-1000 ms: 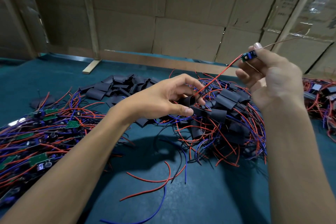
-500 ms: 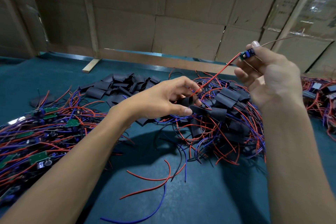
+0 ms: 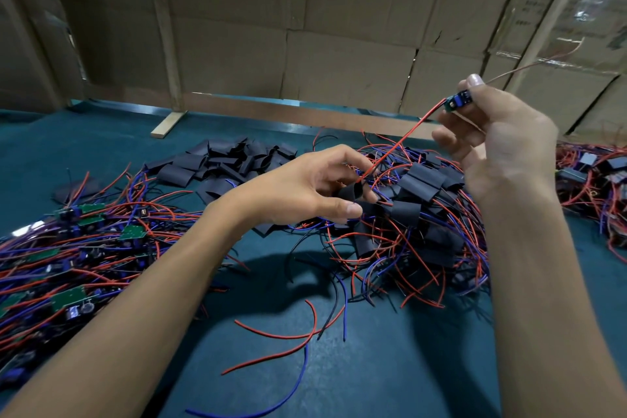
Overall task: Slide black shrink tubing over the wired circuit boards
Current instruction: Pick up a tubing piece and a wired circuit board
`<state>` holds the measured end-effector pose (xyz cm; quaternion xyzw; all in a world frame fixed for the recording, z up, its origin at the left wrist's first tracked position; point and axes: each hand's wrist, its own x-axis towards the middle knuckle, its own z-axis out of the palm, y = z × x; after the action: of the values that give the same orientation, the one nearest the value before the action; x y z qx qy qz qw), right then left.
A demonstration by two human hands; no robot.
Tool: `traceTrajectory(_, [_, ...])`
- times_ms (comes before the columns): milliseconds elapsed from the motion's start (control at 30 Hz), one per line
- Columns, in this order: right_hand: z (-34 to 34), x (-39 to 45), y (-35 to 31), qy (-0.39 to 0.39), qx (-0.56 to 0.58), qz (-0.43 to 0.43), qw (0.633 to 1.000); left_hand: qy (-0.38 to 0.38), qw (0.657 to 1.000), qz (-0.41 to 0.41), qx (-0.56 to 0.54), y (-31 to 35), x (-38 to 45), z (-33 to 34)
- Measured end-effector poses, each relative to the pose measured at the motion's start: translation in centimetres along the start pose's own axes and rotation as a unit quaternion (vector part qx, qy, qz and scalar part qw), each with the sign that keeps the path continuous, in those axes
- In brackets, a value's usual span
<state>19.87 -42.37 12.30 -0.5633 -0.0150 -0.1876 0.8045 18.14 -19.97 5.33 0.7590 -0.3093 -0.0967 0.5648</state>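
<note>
Now my right hand [image 3: 502, 142] pinches the circuit board [image 3: 457, 102]; left fingers [image 3: 342, 209] seem to hold shrink tubing [image 3: 349, 193] around its red wire [image 3: 403, 142].

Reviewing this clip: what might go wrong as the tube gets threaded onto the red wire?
The red wire tip sits right at the black tube mouth in the left hand; it may miss or buckle. The right hand pinches the board only at its edge; a tug might pull it loose.

Open green tabletop [image 3: 390, 366] at lower centre, crossed only by loose wires [image 3: 288, 336]; blocked left by tangled boards [image 3: 68, 265], centre-right by sleeved wire heap [image 3: 417, 224].
</note>
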Motion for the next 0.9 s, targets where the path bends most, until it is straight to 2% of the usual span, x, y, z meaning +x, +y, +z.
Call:
traceTrajectory(167, [0.4,-0.3,-0.2,-0.033,0.007,-0.032,0.999,0.031,0.999,0.014,0.010,0.4,0.0,-0.1])
traceTrajectory(433, [0.4,-0.4,-0.2,-0.037,0.007,-0.037,0.999,0.065,0.998,0.011,-0.005,0.5,-0.3,-0.5])
traceTrajectory(667, [1.2,-1.3,0.1,-0.132,0.023,-0.032,0.990,0.125,0.991,0.041,0.005,1.5,-0.1,-0.3])
traceTrajectory(900, [2.5,-2.3,0.4,-0.167,-0.014,-0.042,0.985,0.112,0.991,0.063,-0.037,2.0,-0.5,-0.6])
